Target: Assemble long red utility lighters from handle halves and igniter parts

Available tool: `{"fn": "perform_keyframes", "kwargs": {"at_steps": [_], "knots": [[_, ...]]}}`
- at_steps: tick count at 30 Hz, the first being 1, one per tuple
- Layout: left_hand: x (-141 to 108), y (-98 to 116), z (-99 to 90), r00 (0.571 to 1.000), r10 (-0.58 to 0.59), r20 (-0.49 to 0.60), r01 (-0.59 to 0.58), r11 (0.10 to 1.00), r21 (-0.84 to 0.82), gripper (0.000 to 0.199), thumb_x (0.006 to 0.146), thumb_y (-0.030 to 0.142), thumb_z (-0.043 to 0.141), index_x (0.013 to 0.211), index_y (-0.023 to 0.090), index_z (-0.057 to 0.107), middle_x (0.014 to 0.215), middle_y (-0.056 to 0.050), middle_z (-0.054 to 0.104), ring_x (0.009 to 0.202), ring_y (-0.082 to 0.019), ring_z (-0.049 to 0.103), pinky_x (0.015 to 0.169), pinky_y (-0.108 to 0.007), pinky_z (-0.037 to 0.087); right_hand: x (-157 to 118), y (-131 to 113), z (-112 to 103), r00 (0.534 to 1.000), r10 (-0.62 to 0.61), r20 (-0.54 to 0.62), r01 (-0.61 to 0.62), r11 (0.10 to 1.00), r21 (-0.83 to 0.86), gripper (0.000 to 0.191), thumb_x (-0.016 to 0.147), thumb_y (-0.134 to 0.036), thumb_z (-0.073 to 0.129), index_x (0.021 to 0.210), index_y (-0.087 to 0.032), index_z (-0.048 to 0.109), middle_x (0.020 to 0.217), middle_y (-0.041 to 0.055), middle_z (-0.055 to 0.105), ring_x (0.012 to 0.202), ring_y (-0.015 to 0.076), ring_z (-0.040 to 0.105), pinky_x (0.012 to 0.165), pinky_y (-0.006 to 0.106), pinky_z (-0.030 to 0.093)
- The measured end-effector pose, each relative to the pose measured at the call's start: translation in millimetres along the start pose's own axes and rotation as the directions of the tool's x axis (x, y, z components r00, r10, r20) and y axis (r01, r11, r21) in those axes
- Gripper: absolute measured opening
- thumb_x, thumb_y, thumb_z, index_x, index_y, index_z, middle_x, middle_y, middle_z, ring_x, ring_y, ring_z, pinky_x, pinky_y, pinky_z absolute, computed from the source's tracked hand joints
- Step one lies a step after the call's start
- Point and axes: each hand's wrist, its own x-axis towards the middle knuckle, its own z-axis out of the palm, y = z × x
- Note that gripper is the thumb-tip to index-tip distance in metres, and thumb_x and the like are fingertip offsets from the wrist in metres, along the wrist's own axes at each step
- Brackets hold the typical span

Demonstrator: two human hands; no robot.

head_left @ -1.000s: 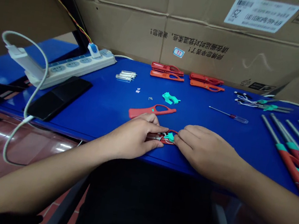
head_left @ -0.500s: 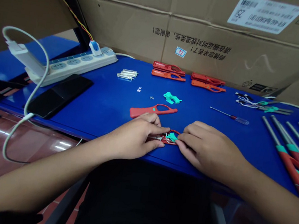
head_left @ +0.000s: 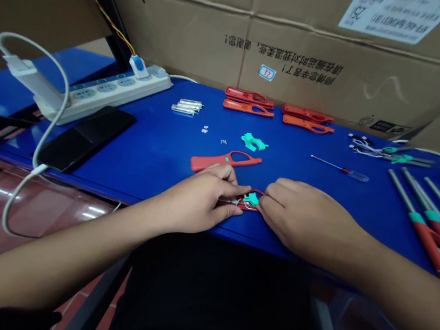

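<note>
Accordingly, you had the red handle shell [head_left: 250, 206] low on the blue workbench [head_left: 141, 167], near its front edge, with a green plastic insert [head_left: 252, 198] lying in its loop and a thin metal tube [head_left: 228, 201] pointing toward your left. Your left hand [head_left: 198, 200] was closed around the tube end, fingers curled over the shell. Your right hand [head_left: 298, 217] came in from the other side, its fingertips [head_left: 266, 199] nearly closed at the insert. This opposed hold appeared intended to steady the small parts between both hands; the exact contact points were hidden by your fingers.

Just beyond your left hand lay a larger red handle [head_left: 220, 161]. Farther out, green plastic pieces [head_left: 253, 142], short metal tubes [head_left: 185, 106], and paired red shells [head_left: 249, 97] were grouped by kind, apparently for easy reach. You had a screwdriver [head_left: 340, 169] and wired green parts [head_left: 389, 153] to your right, with long metal-nosed lighters [head_left: 433, 244] lined up beyond them.

At the left of the bench sat a power strip [head_left: 108, 89] and a black phone [head_left: 84, 138] on a white cable [head_left: 50, 108]. Cardboard boxes [head_left: 301, 51] stood behind the bench, and a red tile floor [head_left: 34, 204] showed below.
</note>
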Motion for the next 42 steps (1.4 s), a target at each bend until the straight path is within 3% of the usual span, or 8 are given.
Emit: {"fn": "perform_keyframes", "kwargs": {"at_steps": [6, 11, 20, 26, 31, 35, 38, 42], "knots": [[-4.6, 3.4, 2.2, 0.999, 0.054, -0.002, -0.052, 0.983, 0.178, 0.039, 0.096, 0.024, 0.057, 0.133, 0.014, 0.062, 0.108, -0.01, 0.057, 0.103, -0.022, 0.053, 0.095, -0.039, 0.048, -5.3, -0.9, 3.6, 0.998, -0.034, -0.048, 0.032, 0.998, -0.045, 0.018, 0.091, -0.011, 0.052, 0.08, -0.014, 0.066, 0.073, 0.0081, 0.059, 0.069, 0.0226, 0.047, 0.066, 0.034, 0.032], [-9.5, 7.3, 3.4, 0.999, 0.044, 0.009, -0.045, 0.934, 0.355, 0.045, 0.1, 0.032, 0.051, 0.141, 0.016, 0.056, 0.112, -0.012, 0.055, 0.103, -0.024, 0.051, 0.095, -0.042, 0.047, -3.9, 1.9, 8.2, 1.0, 0.008, -0.02, -0.007, 0.998, 0.061, 0.022, 0.094, -0.016, 0.053, 0.076, -0.016, 0.065, 0.071, 0.0059, 0.058, 0.067, 0.0208, 0.048, 0.065, 0.034, 0.033], [-11.1, 6.8, 4.7, 1.0, 0.027, -0.003, -0.025, 0.943, 0.33, 0.044, 0.1, 0.033, 0.052, 0.141, 0.018, 0.056, 0.111, -0.012, 0.054, 0.102, -0.023, 0.05, 0.096, -0.042, 0.047, 2.0, 2.5, 1.7, 0.996, 0.08, 0.047, -0.09, 0.95, 0.3, 0.022, 0.094, -0.011, 0.05, 0.084, -0.012, 0.07, 0.078, 0.008, 0.061, 0.071, 0.0191, 0.05, 0.069, 0.032, 0.04], [-10.6, 4.2, 2.7, 0.999, 0.018, -0.028, -0.012, 0.979, 0.203, 0.043, 0.096, 0.029, 0.059, 0.138, 0.022, 0.058, 0.111, -0.009, 0.057, 0.104, -0.023, 0.053, 0.097, -0.042, 0.047, 2.5, 4.5, 2.0, 0.974, 0.218, 0.062, -0.22, 0.839, 0.499, 0.025, 0.094, -0.016, 0.053, 0.081, -0.014, 0.074, 0.074, 0.0054, 0.06, 0.071, 0.0167, 0.054, 0.066, 0.029, 0.04], [-11.4, 3.4, 0.9, 0.99, -0.068, -0.123, 0.074, 0.996, 0.045, 0.038, 0.086, 0.03, 0.074, 0.119, 0.019, 0.058, 0.113, -0.006, 0.064, 0.105, -0.022, 0.059, 0.093, -0.037, 0.049, -0.7, 1.9, 7.0, 0.988, 0.139, -0.06, -0.107, 0.92, 0.377, 0.026, 0.095, -0.016, 0.051, 0.084, -0.011, 0.073, 0.077, 0.0075, 0.061, 0.074, 0.0191, 0.053, 0.07, 0.033, 0.041], [-11.4, 3.8, 0.1, 0.99, -0.059, -0.128, 0.069, 0.995, 0.07, 0.026, 0.083, 0.031, 0.077, 0.098, 0.018, 0.06, 0.1, -0.003, 0.066, 0.095, -0.02, 0.062, 0.084, -0.033, 0.049, -4.5, 0.5, 11.6, 0.99, 0.023, -0.136, -0.002, 0.989, 0.15, 0.024, 0.095, -0.015, 0.051, 0.082, -0.012, 0.07, 0.075, 0.0072, 0.06, 0.071, 0.0203, 0.049, 0.067, 0.035, 0.038], [-12.9, 4.0, 1.5, 0.988, -0.021, -0.155, 0.04, 0.992, 0.118, 0.023, 0.085, 0.034, 0.076, 0.092, 0.018, 0.061, 0.091, -0.001, 0.066, 0.087, -0.019, 0.062, 0.078, -0.032, 0.049, -7.2, 2.1, 15.3, 0.985, -0.018, -0.17, 0.033, 0.996, 0.083, 0.023, 0.095, -0.014, 0.052, 0.082, -0.012, 0.07, 0.074, 0.0068, 0.06, 0.07, 0.0203, 0.048, 0.066, 0.035, 0.037], [-19.3, 3.7, 3.5, 0.973, 0.106, -0.206, -0.064, 0.978, 0.201, 0.019, 0.088, 0.035, 0.072, 0.095, 0.018, 0.069, 0.095, -0.003, 0.073, 0.091, -0.019, 0.066, 0.085, -0.035, 0.053, -9.9, 7.1, 20.1, 0.983, 0.027, -0.18, 0.002, 0.987, 0.158, 0.027, 0.099, -0.02, 0.048, 0.089, -0.011, 0.071, 0.079, 0.0087, 0.063, 0.075, 0.0203, 0.052, 0.07, 0.033, 0.042]]}}
